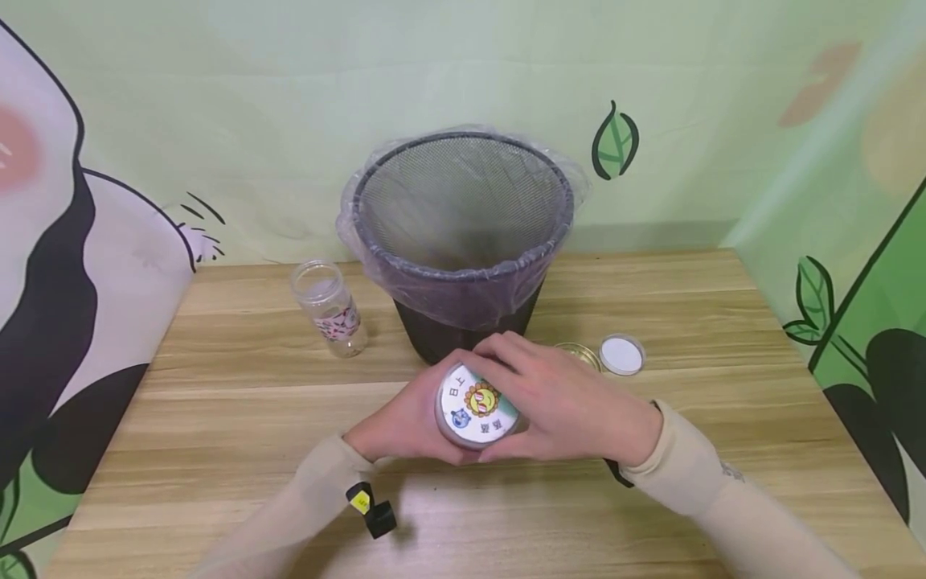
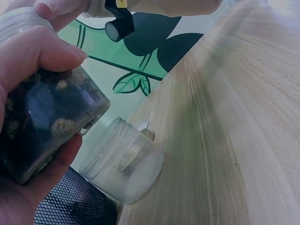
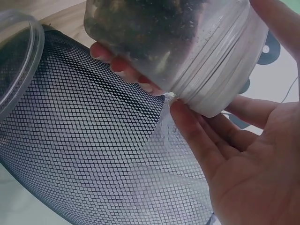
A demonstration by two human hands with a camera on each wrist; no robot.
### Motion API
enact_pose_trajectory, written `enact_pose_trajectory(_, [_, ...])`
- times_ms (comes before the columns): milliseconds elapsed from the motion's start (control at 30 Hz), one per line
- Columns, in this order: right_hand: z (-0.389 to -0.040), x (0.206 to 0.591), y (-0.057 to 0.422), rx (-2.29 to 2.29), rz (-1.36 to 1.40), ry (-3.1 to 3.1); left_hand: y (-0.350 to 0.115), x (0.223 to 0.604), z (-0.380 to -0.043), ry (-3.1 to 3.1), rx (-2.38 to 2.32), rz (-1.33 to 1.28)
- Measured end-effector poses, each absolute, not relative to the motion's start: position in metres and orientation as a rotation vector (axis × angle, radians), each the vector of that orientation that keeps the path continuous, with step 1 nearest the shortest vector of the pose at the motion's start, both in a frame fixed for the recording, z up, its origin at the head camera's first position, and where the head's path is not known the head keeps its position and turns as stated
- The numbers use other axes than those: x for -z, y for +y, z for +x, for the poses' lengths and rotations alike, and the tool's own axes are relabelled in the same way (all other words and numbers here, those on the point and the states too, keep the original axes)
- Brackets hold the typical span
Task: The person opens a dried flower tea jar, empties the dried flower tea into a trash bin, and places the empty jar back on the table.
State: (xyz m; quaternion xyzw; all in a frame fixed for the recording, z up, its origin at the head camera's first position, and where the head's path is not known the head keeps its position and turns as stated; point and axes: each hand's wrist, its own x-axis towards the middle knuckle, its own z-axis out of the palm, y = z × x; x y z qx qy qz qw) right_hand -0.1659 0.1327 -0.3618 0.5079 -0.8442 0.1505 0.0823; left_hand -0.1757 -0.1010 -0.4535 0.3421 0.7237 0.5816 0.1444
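Note:
Between both hands is a clear jar point(image 2: 51, 117) of dark, lumpy contents, with a white lid point(image 1: 473, 412) printed with a smiling sun. My left hand point(image 1: 408, 416) grips the jar's body, thumb on one side and fingers on the other. Around the lid's edge curl the fingers and thumb of my right hand point(image 1: 560, 402); the lid sits on the jar. Close by, an open, clear jar point(image 2: 124, 161) stands on the table, hidden behind my hands in the head view.
A black mesh bin point(image 1: 463, 205) lined with a clear bag stands behind my hands. Left of it is a tall clear jar point(image 1: 334, 310) with a pink patterned band. A white round lid point(image 1: 622, 355) and a gold-coloured ring point(image 1: 589, 354) lie on the wooden table point(image 1: 239, 418).

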Motion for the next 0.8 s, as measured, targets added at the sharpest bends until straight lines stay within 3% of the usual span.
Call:
enact_pose_trajectory(533, [-0.1687, 0.3593, 0.1378, -0.555, 1.638, -2.48, -0.1002, 0.4506, -0.1748, 2.101, -1.649, 1.009])
enact_pose_trajectory(800, [-0.1665, 0.3611, 0.1358, -0.477, 1.509, -2.557, -0.1003, 0.4516, -0.1749, 2.118, -1.64, 0.993])
